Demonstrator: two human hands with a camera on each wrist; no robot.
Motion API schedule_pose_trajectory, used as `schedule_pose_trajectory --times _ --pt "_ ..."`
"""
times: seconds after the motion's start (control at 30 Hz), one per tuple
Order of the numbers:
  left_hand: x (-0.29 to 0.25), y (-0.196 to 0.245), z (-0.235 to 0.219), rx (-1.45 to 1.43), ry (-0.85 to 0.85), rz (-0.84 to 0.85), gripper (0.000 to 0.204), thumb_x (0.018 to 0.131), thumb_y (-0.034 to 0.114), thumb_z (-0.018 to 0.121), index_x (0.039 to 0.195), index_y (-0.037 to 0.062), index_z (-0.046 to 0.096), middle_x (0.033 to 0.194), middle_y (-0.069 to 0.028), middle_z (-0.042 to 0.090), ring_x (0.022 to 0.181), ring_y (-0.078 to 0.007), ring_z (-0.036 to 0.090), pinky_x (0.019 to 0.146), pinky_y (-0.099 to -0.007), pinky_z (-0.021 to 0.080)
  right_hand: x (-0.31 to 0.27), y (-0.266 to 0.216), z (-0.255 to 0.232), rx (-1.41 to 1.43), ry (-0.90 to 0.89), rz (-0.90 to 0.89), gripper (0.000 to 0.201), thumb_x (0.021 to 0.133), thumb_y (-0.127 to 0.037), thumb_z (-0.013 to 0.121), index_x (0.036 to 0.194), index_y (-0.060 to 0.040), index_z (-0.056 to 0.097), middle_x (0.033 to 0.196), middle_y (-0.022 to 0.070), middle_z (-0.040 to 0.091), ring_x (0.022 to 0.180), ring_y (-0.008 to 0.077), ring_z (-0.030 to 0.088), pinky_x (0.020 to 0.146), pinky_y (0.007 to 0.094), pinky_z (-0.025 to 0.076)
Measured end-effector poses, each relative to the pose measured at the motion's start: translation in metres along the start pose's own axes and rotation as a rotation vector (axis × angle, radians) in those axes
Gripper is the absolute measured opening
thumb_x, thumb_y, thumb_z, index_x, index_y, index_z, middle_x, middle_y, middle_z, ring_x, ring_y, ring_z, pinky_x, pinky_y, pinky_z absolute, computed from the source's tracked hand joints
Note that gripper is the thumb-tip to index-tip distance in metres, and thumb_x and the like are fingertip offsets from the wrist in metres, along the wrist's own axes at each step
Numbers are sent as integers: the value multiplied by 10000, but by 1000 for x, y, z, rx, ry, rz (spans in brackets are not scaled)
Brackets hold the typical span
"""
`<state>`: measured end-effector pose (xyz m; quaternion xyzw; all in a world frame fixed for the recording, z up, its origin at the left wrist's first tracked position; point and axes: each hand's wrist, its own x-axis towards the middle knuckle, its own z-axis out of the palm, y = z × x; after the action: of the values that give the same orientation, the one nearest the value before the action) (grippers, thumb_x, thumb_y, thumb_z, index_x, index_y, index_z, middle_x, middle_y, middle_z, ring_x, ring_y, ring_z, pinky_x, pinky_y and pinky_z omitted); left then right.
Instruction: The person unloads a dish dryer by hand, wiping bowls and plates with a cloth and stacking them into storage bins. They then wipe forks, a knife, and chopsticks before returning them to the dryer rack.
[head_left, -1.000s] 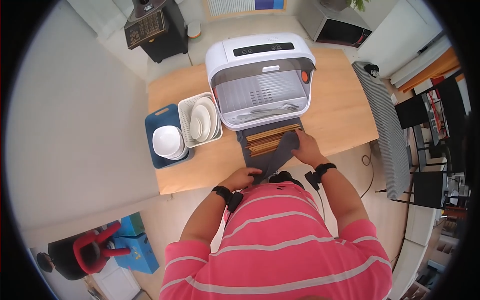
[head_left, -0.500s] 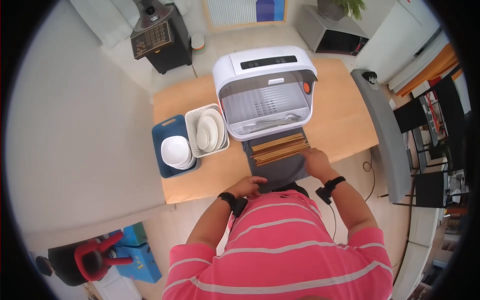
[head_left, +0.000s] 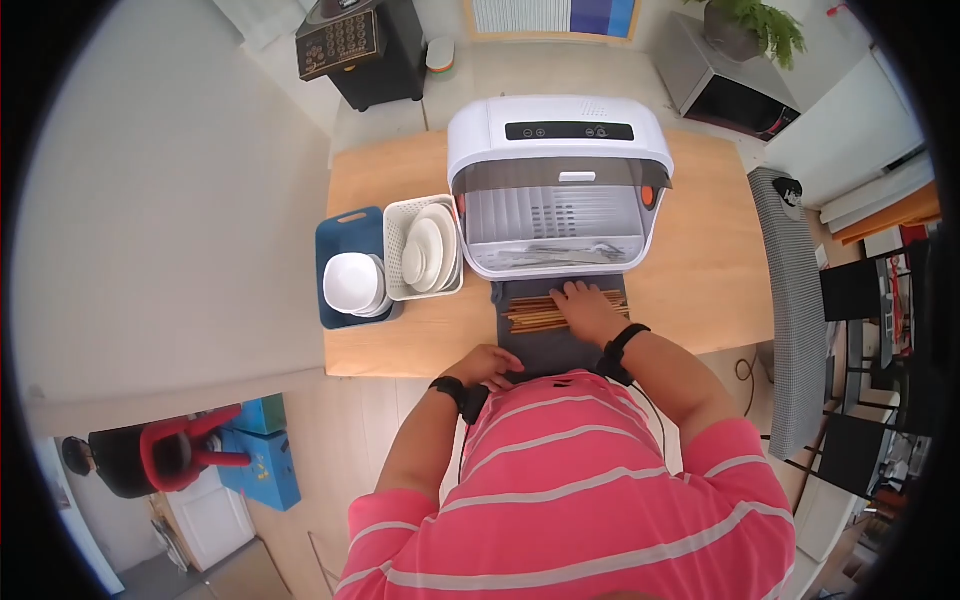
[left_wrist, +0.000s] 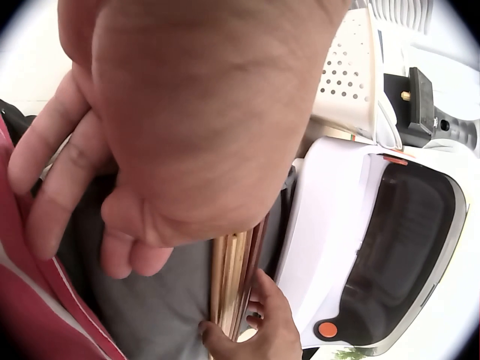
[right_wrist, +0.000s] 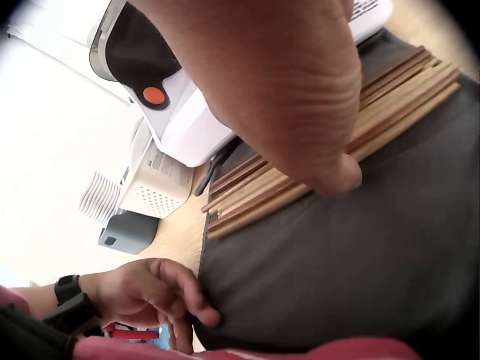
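Observation:
A bundle of wooden chopsticks (head_left: 528, 316) lies across a dark grey cloth (head_left: 550, 352) at the table's front edge. My right hand (head_left: 592, 312) comes down over the bundle from above. In the left wrist view its thumb (left_wrist: 217, 341) is on the near side of the sticks and its fingers are curled at the far side, spanning them. My left hand (head_left: 484, 366) is by the cloth's front left corner, its fingers loosely bent and holding nothing. In the right wrist view its fingertips (right_wrist: 210, 316) are right at the cloth's edge.
Behind the cloth stands a white dish cabinet (head_left: 480, 140) with its dark lid raised and cutlery (head_left: 570, 254) inside. To its left are a white basket (head_left: 398, 216) of plates and a blue tray (head_left: 332, 236) with stacked white bowls (head_left: 352, 284). The wooden table (head_left: 705, 250) extends rightward.
My right hand has let go of the folded cloth edge, which now lies flat, and moved left onto the chopsticks. The left hand stays near the cloth's front left corner.

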<state>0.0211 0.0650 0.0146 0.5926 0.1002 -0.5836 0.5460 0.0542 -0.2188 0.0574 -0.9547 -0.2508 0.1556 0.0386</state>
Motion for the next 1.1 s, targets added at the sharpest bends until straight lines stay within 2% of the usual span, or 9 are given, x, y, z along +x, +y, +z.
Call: schedule_pose_trajectory --times 0.07,0.17,0.37,0.6,0.67,0.8,0.93,1.0,1.1 --pt "1 7 3 -24 63 -80 317 966 33 510 1245 -11 655 1231 -126 724 885 -326 774 671 -384 626 5 2 1 -13 26 -25 553 793 -85 719 1326 -41 578 1141 130 600 1083 310 606 899 454 504" --pt "0 15 5 6 64 -106 347 933 23 481 1248 -22 618 1246 -151 724 894 -306 777 699 -384 639 6 -1 11 -25 46 -16 354 784 -92 716 1119 -49 610 1100 138 619 1037 312 622 844 436 525" --pt "-5 21 20 35 228 -105 316 912 58 520 1183 -27 657 1066 -127 780 752 -281 772 554 -361 585 7 3 27 71 61 -14 296 777 -95 701 1055 -48 612 1000 132 666 937 322 668 831 444 528" --pt "-2 20 18 25 220 -126 316 897 55 521 1162 -26 674 1059 -124 783 724 -271 770 521 -349 562 4 11 25 143 37 -30 270 768 -79 674 1032 -46 625 1001 153 669 896 332 690 803 453 546" --pt "-2 18 17 8 239 -110 329 890 49 510 1165 -25 674 1071 -129 781 723 -268 769 517 -346 559 3 10 13 261 -1 45 283 766 -82 673 1040 -36 621 992 167 661 878 363 693 759 472 563" --pt "-5 21 19 -5 253 -128 327 912 54 495 1173 20 690 1065 -98 785 720 -237 762 541 -318 529 -8 24 -34 333 53 27 294 772 -83 665 1057 -27 618 992 175 654 863 385 694 735 483 571" --pt "0 16 16 -2 250 -113 335 895 46 498 1171 9 685 1074 -115 782 716 -244 765 530 -332 544 15 54 -73 261 246 14 272 796 -70 629 1064 -25 626 996 169 657 851 378 697 744 480 570" --pt "-2 15 18 0 254 -103 329 887 45 517 1168 -12 677 1076 -127 781 711 -258 767 529 -350 565 28 68 -77 227 302 9 257 801 -62 620 1055 -26 635 991 164 660 846 374 699 745 475 570" --pt "-10 19 23 23 295 -79 288 896 73 591 1161 4 681 1058 -113 784 701 -249 765 529 -350 554 46 75 -66 99 219 -19 205 802 -40 617 1001 -28 665 986 153 679 855 364 705 749 452 571"
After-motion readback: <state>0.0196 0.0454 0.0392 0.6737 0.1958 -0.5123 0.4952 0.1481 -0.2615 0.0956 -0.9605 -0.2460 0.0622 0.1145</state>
